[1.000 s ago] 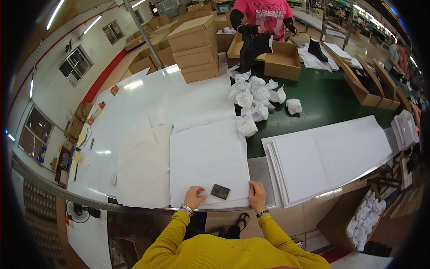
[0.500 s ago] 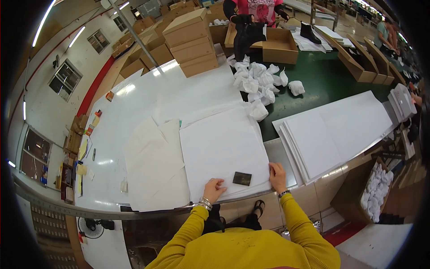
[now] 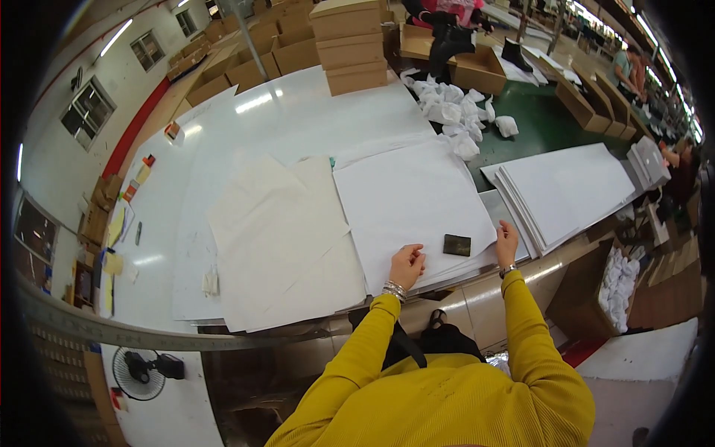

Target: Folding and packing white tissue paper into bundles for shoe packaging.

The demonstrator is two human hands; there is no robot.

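Observation:
A stack of white paper sheets (image 3: 410,197) lies at the table's front edge. Resting on its near right part is a small dark rectangular block (image 3: 456,245). My left hand (image 3: 407,267) is at the stack's near edge, left of the block, with fingers half curled and nothing visible in them. At the near right corner, my right hand (image 3: 507,242) pinches the edge of a white sheet between thumb and fingers. Left of the stack spreads a pile of cream-coloured sheets (image 3: 283,246).
Crumpled white paper balls (image 3: 454,112) lie behind the stack. Another stack of white sheets (image 3: 570,190) is on the right. Brown boxes (image 3: 350,48) stand at the back, where a co-worker handles a black boot (image 3: 449,46). A fan (image 3: 141,374) is at lower left.
The whole view has shifted, so the papers and my hands appear farther right. My hands keep about the same places beside the block. The co-worker's boot is held at a different angle.

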